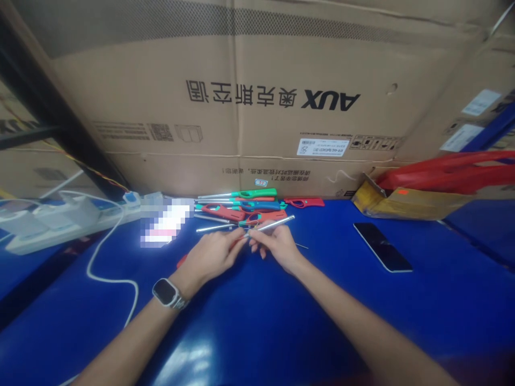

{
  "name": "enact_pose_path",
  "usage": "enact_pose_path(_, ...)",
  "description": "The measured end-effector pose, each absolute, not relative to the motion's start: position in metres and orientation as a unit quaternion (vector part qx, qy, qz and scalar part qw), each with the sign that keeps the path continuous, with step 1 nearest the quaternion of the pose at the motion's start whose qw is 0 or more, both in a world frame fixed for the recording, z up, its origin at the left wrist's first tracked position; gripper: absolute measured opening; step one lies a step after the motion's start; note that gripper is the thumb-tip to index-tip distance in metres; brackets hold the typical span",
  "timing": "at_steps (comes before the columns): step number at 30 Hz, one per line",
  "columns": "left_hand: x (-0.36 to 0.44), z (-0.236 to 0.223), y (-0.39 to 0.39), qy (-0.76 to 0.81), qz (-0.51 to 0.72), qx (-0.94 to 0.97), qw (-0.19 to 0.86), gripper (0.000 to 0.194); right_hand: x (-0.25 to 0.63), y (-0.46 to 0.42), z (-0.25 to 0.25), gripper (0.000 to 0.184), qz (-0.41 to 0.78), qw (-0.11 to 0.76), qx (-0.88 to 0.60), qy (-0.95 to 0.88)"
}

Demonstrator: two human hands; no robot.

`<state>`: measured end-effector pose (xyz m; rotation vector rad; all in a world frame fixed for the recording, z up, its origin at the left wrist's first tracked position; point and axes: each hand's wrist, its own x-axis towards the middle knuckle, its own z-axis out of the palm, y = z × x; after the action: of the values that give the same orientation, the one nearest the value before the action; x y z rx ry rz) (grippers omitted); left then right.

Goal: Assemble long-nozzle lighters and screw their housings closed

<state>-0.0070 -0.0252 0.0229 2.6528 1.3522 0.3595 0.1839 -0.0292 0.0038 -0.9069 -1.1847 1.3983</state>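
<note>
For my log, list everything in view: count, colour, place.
lighters: several, green, blue, red, orange, centre back
silver tube: one, silver, in right hand
red handle: one, red, in left hand
phone: one, black, right
bright object: one, white, left
power strip: one, white, left
plugs: several, white, left
cables: several, white, left
cartons: several, brown, behind
small box: one, tan, right
red item: one, red, in small box
table: one, blue, beneath
post: one, black, left
watch: one, dark, left wrist
left hand: one, bare, centre
right hand: one, bare, centre
</note>
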Motion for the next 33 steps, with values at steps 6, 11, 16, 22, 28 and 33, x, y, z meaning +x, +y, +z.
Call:
enact_pose_path(6,-0.005,0.026,-0.025,0.506,0.118,0.848,0.107,0.022,0.172,-0.033,0.001,0.033,0.601,0.527,-0.375,-0.470)
enact_pose_path(11,-0.005,0.025,-0.025,0.505,0.125,0.846,0.116,0.023,0.175,-0.033,0.003,0.030,0.615,0.523,-0.345,-0.479)
enact_pose_path(16,-0.005,0.028,-0.025,0.492,0.113,0.855,0.115,0.025,0.177,-0.034,0.003,0.032,0.621,0.509,-0.340,-0.490)
enact_pose_path(22,-0.002,0.028,-0.025,0.524,0.079,0.841,0.106,0.024,0.170,-0.036,0.007,0.036,0.584,0.537,-0.417,-0.443)
enact_pose_path(28,0.006,0.026,-0.028,0.562,0.104,0.818,0.066,0.018,0.168,-0.039,0.013,0.041,0.603,0.500,-0.472,-0.404)
enact_pose_path(33,0.007,0.025,-0.026,0.561,0.115,0.815,0.086,0.016,0.170,-0.039,0.016,0.039,0.610,0.518,-0.438,-0.409)
